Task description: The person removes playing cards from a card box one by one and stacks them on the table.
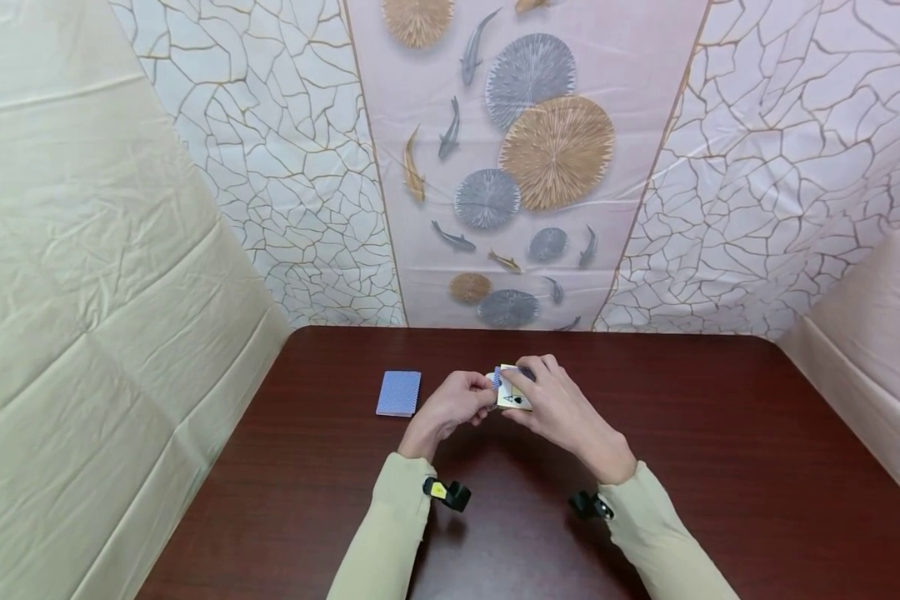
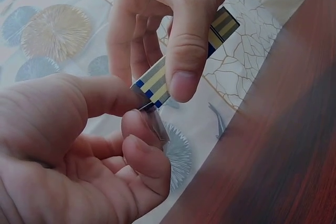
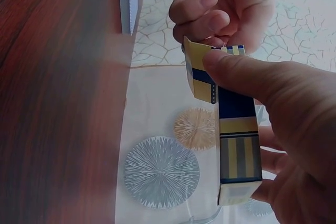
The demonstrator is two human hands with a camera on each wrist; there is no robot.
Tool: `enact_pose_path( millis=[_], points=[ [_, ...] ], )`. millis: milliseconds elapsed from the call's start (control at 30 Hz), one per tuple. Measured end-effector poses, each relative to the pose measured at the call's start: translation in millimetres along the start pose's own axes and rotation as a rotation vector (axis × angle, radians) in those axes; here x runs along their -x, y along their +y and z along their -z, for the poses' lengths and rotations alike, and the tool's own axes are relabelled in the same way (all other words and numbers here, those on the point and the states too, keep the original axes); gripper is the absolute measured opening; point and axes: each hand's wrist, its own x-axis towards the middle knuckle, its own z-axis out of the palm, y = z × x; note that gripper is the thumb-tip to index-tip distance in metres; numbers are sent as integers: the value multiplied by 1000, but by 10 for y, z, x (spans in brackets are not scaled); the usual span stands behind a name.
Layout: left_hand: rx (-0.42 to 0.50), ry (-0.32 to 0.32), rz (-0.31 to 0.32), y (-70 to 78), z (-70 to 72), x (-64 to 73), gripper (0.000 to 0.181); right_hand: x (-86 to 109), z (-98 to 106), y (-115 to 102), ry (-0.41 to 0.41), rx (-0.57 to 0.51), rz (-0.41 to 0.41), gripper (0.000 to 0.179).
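Nearest, two pale sleeves (image 1: 378, 533) with black wrist devices (image 1: 457, 497) reach over the reddish-brown counter (image 1: 720, 450), whose glossy, grained top catches a soft sheen between the forearms. Farther in, the right hand (image 1: 566, 412) grips a small card box (image 1: 512, 399) above the counter, thumb on one side and fingers on the other, while the left hand (image 1: 450, 407) pinches the box's end, its other fingers curled. The box has a white face with a black spade and letter A, narrow sides striped yellow, grey and dark blue, and a yellow-and-blue flap angled outward. A blue-backed deck (image 1: 398, 393) lies flat left of the left hand. Beyond, creased cream cloth (image 1: 120, 292) flanks a white, gold-veined backdrop (image 1: 787, 167) with a pinkish panel (image 1: 435, 275) of fish and round leaves.
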Motion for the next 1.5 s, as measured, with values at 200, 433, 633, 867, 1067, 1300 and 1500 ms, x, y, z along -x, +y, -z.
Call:
enact_pose_path(
  millis=[200, 433, 633, 867, 1067, 1300, 1500],
  points=[
    [-40, 23, 7, 15, 6, 34, 12, 10, -3, 10, -3, 4, -7, 57],
    [-88, 33, -23, 32, 39, 68, 17, 2, 15, 7, -7, -6, -17, 57],
    [-106, 42, -34, 3, 83, 74, 17, 10, 14, 14, -24, -1, -37, 57],
    [-96, 22, -84, -6, 90, 66, 15, -3, 21, 40, -10, 0, -33, 56],
    [-48, 25, -75, 13, 27, 44, 15, 10, 60, 64, -10, 5, -48, 57],
    [-28, 59, -88, 10, 40, 44, 14, 8, 53, 67, 18, 13, -41, 57],
    [25, 71, -83, -14, 82, 38, 12, 16, 31, 73, 41, 23, -36, 59]
  ],
)
